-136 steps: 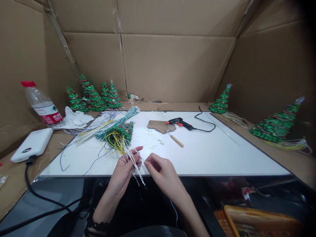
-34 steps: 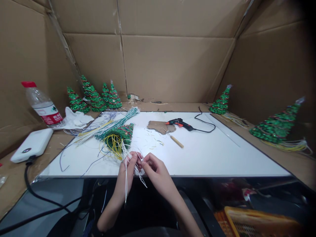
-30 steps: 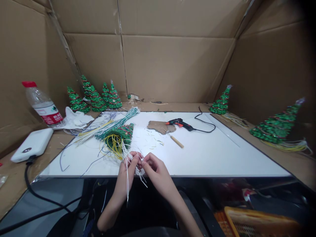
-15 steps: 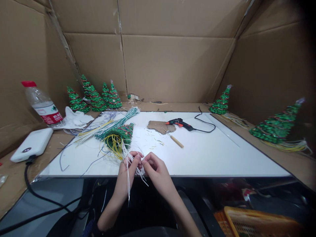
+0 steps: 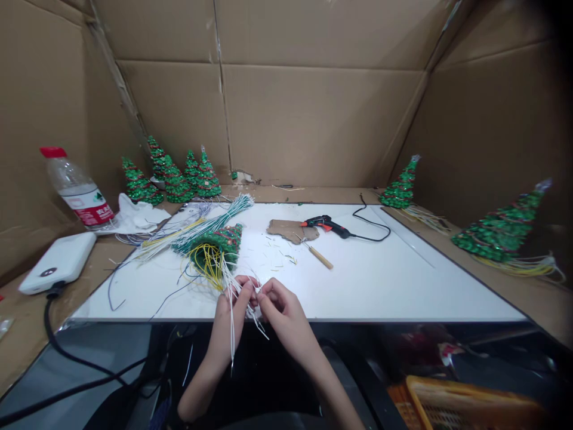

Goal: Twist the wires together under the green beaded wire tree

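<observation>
At the front edge of the white board my left hand point(image 5: 233, 304) is closed on white wires point(image 5: 231, 334) that hang down past its fingers. My right hand point(image 5: 281, 306) pinches the ends of white wires just beside the left fingertips; the exact spot is too small to make out. The wires run out of the open base of a green tinsel Christmas tree point(image 5: 230, 242), which lies on its side just beyond my left hand. Yellow wires point(image 5: 210, 263) also spill from that base.
A glue gun point(image 5: 329, 224) rests on a cardboard scrap point(image 5: 284, 229), near a wooden-handled tool point(image 5: 320, 257). Bundled green wires point(image 5: 228, 212) lie behind the tree. More small trees point(image 5: 176, 179) stand at back left, others at right point(image 5: 505, 224). A bottle point(image 5: 83, 191) and power bank point(image 5: 58, 263) are left.
Both hands stay almost in place at the white wires. The right fingers have shifted very slightly; the rest looks the same.
</observation>
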The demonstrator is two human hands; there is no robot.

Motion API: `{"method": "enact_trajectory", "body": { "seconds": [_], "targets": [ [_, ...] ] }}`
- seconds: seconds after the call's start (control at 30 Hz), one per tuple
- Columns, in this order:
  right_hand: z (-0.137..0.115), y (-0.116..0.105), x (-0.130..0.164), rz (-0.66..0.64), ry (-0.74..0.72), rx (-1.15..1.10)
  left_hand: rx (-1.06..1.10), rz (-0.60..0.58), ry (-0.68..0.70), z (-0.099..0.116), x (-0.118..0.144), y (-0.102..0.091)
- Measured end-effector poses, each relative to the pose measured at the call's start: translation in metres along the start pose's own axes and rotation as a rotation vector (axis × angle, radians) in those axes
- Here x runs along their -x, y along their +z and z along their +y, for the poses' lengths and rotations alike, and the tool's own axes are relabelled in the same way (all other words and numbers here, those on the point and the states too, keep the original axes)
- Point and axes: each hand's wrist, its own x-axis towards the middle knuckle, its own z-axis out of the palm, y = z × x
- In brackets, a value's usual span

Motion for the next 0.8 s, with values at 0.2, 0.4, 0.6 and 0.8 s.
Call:
{"method": "enact_trajectory", "body": {
  "seconds": [0.2, 0.4, 0.6, 0.8],
  "targets": [
    [0.0004, -0.0004, -0.0004, -0.005, -0.007, 0.038, 0.012, -0.003, 0.001, 0.0031, 0.0018, 0.0009],
    [0.0013, 0.0003, 0.0011, -0.005, -0.02, 0.073, 0.016, 0.008, 0.015, 0.0016, 0.0011, 0.0018],
    [0.0044, 0.0029, 0.006, 0.045, -0.076, 0.217, -0.01, 0.022, 0.056, 0.0011, 0.0035, 0.0014],
    [0.004, 0.0031, 0.0077, 0.049, -0.081, 0.265, -0.01, 0.055, 0.027, 0.0024, 0.0057, 0.0015]
  ]
}}
